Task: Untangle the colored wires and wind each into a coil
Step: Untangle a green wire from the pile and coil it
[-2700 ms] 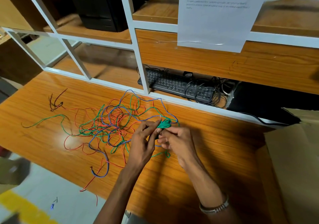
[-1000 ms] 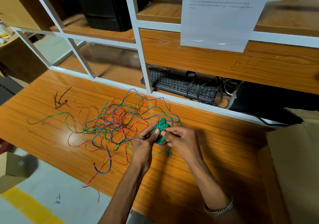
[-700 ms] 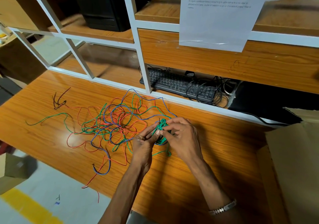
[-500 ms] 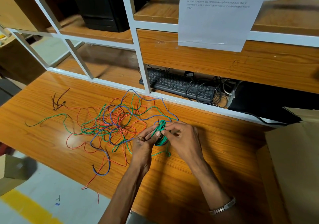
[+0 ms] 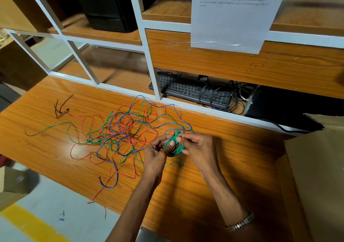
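A loose tangle of red, blue and green wires (image 5: pixel 122 131) lies spread on the wooden table (image 5: pixel 55 148). Just right of it, a small green wire coil (image 5: pixel 176 148) is held above the table between both hands. My left hand (image 5: pixel 156 154) grips the coil from the left, fingers curled round it. My right hand (image 5: pixel 199 148) pinches the green strand at the coil's top. A green tail (image 5: pixel 175 164) hangs below the coil to the table. A short dark wire piece (image 5: pixel 61 108) lies apart at the far left.
A white-framed shelf unit (image 5: pixel 154 85) stands behind the tangle, with a black keyboard (image 5: pixel 191 90) and cables under it. A taped paper sheet (image 5: pixel 232 16) hangs above. A cardboard box (image 5: pixel 316 176) stands at the right. The table's front edge drops to the floor at the left.
The green coil stays between both hands while my right fingers shift over its top, wrapping the strand. The tangle on the table has barely moved.
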Available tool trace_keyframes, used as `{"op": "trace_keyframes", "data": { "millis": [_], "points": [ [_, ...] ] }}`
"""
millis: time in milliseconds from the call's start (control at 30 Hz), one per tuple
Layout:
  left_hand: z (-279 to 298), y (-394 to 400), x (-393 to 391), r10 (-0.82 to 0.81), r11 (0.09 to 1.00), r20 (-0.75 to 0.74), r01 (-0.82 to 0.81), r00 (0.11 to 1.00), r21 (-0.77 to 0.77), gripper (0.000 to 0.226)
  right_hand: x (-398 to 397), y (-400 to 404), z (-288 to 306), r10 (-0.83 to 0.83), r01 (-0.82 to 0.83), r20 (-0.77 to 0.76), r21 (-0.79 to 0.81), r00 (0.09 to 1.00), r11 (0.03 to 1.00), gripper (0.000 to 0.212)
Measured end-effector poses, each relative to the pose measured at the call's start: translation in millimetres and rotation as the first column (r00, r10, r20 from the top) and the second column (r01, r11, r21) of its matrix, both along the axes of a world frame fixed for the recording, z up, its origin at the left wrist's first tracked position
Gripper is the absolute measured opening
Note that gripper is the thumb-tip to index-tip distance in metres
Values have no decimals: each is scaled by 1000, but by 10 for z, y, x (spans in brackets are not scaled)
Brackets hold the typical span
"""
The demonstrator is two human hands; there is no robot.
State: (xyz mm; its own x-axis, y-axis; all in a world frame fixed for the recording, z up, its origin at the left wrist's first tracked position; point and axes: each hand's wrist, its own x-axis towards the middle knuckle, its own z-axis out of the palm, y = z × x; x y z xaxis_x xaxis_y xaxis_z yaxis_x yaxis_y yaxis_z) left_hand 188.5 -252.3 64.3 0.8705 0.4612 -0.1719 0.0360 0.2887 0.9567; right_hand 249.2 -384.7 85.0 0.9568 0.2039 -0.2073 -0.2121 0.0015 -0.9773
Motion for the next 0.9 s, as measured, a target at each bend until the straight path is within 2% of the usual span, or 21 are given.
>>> {"op": "trace_keyframes", "data": {
  "millis": [167,433,633,733,900],
  "points": [
    [-23,18,-24,4,1000,-6,-4,1000,-30,16,-8,2,18,6,-3,-40,56,999,998,15],
    [-60,11,-49,-46,997,15,45,999,63,17,40,14,74,12,-11,-32,33,999,999,25],
    [-65,5,-43,-24,999,-5,24,1000,33,18,48,-22,89,56,-46,-114,95,992,994,11],
    [-49,-10,-44,-40,998,-7,41,999,55,17,43,-20,68,95,-81,-128,109,987,991,13],
    [-97,20,-60,-56,991,-41,61,998,123,17,61,2,17,69,-61,-107,83,992,995,17]
  ]
}}
